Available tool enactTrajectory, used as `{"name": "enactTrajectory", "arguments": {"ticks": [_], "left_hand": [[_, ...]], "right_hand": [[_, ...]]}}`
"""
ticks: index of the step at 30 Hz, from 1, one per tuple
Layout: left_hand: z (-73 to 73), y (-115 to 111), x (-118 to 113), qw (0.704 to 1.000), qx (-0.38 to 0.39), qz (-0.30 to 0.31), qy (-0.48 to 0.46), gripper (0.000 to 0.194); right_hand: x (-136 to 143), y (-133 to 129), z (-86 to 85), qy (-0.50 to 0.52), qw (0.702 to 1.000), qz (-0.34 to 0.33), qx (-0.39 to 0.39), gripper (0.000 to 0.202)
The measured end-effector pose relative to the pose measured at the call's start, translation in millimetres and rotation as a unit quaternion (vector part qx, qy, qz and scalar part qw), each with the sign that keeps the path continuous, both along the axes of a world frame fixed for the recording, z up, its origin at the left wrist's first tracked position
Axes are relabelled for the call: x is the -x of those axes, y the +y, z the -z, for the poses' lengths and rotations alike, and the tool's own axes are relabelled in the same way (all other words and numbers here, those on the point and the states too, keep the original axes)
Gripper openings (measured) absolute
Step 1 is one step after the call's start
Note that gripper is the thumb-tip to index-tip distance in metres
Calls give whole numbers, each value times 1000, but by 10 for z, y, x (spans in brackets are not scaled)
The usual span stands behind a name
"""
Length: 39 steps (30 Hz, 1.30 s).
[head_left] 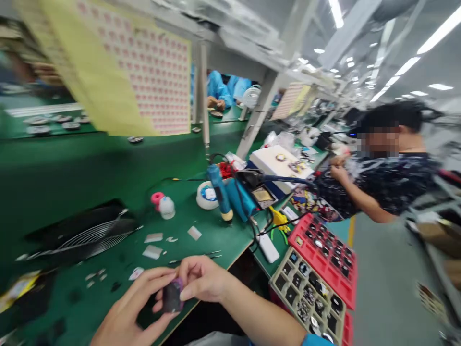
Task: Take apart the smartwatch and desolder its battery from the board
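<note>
Both hands close on one small dark, purple-edged device (172,297), the left hand's (131,305) grip framing it and the right hand's (203,281) fingertips pinching its right side, at the table's (216,240) slanting near edge. Its long axis runs roughly away from the person, far end leaning slightly right. Green surface opens between three pale rectangular pieces (194,233) and one tape roll (202,201); one beige tray (301,279) stands rightward.
</note>
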<state>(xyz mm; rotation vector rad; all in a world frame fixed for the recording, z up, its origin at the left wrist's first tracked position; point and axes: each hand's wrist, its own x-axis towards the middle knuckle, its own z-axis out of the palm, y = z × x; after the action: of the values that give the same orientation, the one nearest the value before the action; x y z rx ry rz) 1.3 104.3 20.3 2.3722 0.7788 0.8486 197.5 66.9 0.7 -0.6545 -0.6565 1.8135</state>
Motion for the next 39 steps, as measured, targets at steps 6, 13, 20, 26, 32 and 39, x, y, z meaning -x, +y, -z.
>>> {"name": "enactTrajectory", "arguments": {"ticks": [6,13,20,26,32,39], "left_hand": [[-299,-149,-88,994,100,19,-33,36],[-290,-179,-82,986,145,40,-74,30],[-237,-191,-79,990,120,46,-50,30],[-202,-210,-105,997,-74,-23,-21,44],[-212,-197,-124,987,-138,-55,-63,15],[-223,-206,-88,985,-144,-16,-91,19]], "right_hand": [[-41,-151,-86,16,999,-30,12,44],[-67,-202,-70,-10,999,-45,28,42],[-39,-214,-119,-45,999,-7,9,39],[78,-269,-145,-58,994,93,17,32],[171,-324,-223,-33,990,136,30,31],[130,-304,-318,-35,995,92,15,34]]}}
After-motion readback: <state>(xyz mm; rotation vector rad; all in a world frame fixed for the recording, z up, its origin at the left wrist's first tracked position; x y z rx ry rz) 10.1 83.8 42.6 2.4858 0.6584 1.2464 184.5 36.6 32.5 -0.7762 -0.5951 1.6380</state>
